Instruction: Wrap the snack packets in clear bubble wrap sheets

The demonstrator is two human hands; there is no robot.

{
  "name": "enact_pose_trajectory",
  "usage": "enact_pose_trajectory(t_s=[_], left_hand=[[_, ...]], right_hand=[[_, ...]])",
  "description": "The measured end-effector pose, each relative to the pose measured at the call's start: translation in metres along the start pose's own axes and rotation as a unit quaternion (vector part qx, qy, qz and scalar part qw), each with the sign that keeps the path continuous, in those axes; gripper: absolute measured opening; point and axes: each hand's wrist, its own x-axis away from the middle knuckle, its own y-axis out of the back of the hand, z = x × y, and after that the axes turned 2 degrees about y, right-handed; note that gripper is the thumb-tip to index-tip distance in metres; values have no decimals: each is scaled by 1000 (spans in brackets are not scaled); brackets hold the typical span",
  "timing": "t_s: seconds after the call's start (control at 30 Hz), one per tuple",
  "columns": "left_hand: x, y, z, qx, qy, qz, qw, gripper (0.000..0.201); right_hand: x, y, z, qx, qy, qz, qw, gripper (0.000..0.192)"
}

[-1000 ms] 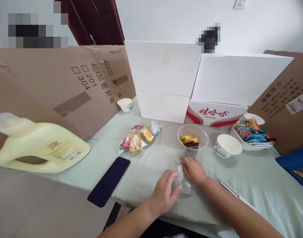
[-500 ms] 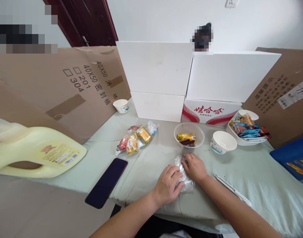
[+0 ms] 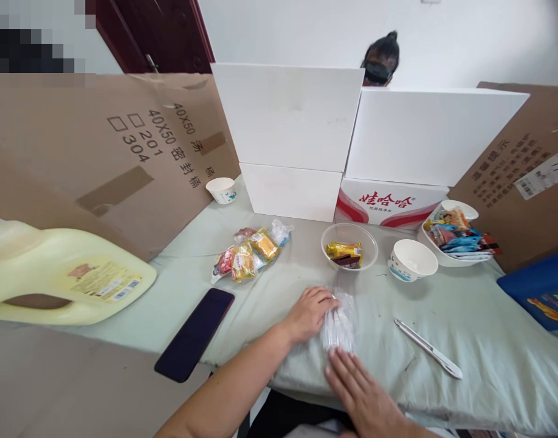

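A crinkled clear plastic bag (image 3: 339, 328) lies on the cloth in front of me. My left hand (image 3: 310, 313) is closed on its upper left edge, fingers bent over the plastic; the thumb is hidden. At the bag's near end my right hand (image 3: 363, 389) lies flat with fingers stretched out, their tips touching the plastic. Beyond the bag stands a clear round bowl (image 3: 349, 226) holding yellow and dark snack packets (image 3: 345, 254). To the left is a small heap of wrapped snacks (image 3: 245, 258).
A black phone (image 3: 194, 334) lies left, a white-handled knife-like tool (image 3: 428, 348) right. A paper bowl (image 3: 412, 260) stands beside a white dish of packets (image 3: 459, 261). White boxes (image 3: 288, 115) form a back wall, with a person's head (image 3: 388, 48) above. A yellow jug (image 3: 78, 267) lies far left.
My right hand has moved from the bag's far right side to its near end and flattened. The left hand has shifted up along the bag, which now lies straighter and flatter.
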Motion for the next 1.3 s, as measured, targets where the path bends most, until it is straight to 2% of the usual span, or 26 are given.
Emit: enact_pose_trajectory(t_s=[0.07, 0.1, 0.23, 0.33, 0.43, 0.57, 0.7, 0.8, 0.93, 1.03, 1.2, 1.3], left_hand=[[-1, 0, -2, -17, 0, 5, 1000, 34], [-1, 0, -3, -26, -1, 5, 1000, 31], [-1, -1, -5, -36, -6, -4, 999, 29], [1, -1, -3, -17, -27, -18, 999, 24], [3, 0, -1, 16, -55, -12, 998, 20], [1, 1, 0, 56, -49, -1, 997, 20], [1, 4, 1, 141, -28, -6, 990, 40], [3, 7, 4, 205, -7, -24, 978, 50], [5, 6, 7, 233, 29, -24, 972, 60], [4, 2, 6, 206, 48, -26, 977, 61], [0, 0, 1, 39, 21, -105, 993, 26], [-2, 0, 1, 0, -6, -76, 997, 12]], right_hand=[[10, 2, 11, -24, 43, -12, 999, 53], [11, 5, 11, -44, 37, -18, 998, 48], [-2, 13, -10, -67, -129, -51, 988, 36], [-16, 7, -26, -33, -177, -64, 982, 33], [-20, 1, -32, -21, -165, -64, 984, 28], [-18, 6, -34, -43, -126, -88, 987, 33], [-25, 15, -45, -88, -150, -53, 983, 34], [-43, 15, -61, -99, -226, -16, 969, 34], [-70, 4, -84, -43, -353, 0, 935, 31], [-78, -7, -92, -15, -372, 3, 928, 28], [-77, -20, -87, 13, -361, -4, 933, 27], [-76, -22, -86, 24, -354, -10, 935, 25]])
